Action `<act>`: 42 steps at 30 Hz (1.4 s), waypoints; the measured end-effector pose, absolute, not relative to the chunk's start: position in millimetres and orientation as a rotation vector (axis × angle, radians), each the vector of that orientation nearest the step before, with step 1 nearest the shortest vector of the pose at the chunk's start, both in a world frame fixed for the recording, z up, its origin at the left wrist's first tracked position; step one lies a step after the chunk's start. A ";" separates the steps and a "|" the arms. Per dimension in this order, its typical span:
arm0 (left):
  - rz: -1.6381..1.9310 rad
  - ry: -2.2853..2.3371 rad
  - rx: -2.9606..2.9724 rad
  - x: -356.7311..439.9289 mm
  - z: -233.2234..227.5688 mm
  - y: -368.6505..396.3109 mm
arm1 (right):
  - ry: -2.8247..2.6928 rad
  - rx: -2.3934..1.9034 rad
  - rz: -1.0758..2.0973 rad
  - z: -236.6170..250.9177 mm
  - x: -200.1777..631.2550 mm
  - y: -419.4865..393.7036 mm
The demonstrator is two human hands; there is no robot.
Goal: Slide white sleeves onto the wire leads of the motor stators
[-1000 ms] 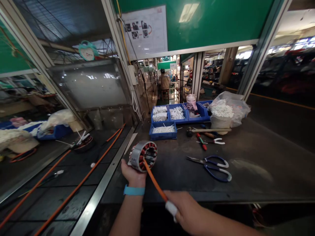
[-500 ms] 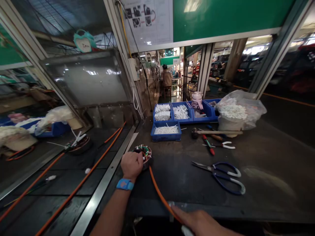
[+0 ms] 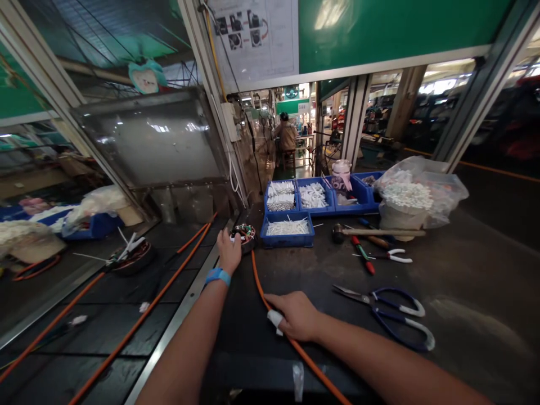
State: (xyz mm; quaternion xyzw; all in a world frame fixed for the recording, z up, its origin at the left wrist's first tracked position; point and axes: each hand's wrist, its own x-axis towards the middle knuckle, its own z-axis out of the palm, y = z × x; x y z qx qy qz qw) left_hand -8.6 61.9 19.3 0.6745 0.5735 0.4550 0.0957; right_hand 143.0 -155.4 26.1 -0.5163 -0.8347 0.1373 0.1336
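My left hand, with a blue wristband, reaches forward and rests on a round motor stator with coloured windings that lies flat on the dark workbench beside the blue bins. An orange cable runs from the stator back toward me. My right hand lies on this cable near the bench's front, fingers closed over it, with white tape on one fingertip.
Blue bins with white parts stand behind the stator. Blue-handled scissors, pliers, a red screwdriver and a hammer lie to the right. A bagged white bucket stands at back right. A conveyor with orange cables runs left.
The stator went from held up on edge in my left hand to lying flat, then was pushed away toward the blue bins. My right hand slid forward along the orange cable.
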 end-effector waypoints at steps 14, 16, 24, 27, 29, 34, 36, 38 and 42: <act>1.303 1.585 1.774 -39.6 -16.5 32.7 | -2.295 -1.437 0.635 9.7 147.1 -151.7; 1.289 1.539 1.740 -44.6 -17.4 35.8 | -2.289 -1.426 0.668 9.9 148.2 -150.7; 1.296 1.476 1.603 -50.8 -19.0 39.6 | -2.276 -1.405 0.713 10.6 151.7 -149.7; 1.283 1.461 1.572 -50.8 -17.2 38.4 | -2.275 -1.400 0.713 10.1 152.9 -150.5; 1.275 1.451 1.559 -51.0 -16.3 37.7 | -2.273 -1.394 0.717 10.5 153.3 -150.9; 1.287 1.453 1.537 -51.3 -15.7 37.4 | -2.271 -1.401 0.734 12.7 153.4 -151.5; 1.286 1.460 1.534 -51.4 -15.6 37.6 | -2.272 -1.406 0.732 12.9 153.3 -151.5; 1.279 1.466 1.532 -51.5 -15.2 37.6 | -2.267 -1.407 0.725 12.4 153.4 -151.4; 1.271 1.466 1.531 -51.4 -13.6 37.0 | -2.263 -1.410 0.722 10.9 153.7 -151.0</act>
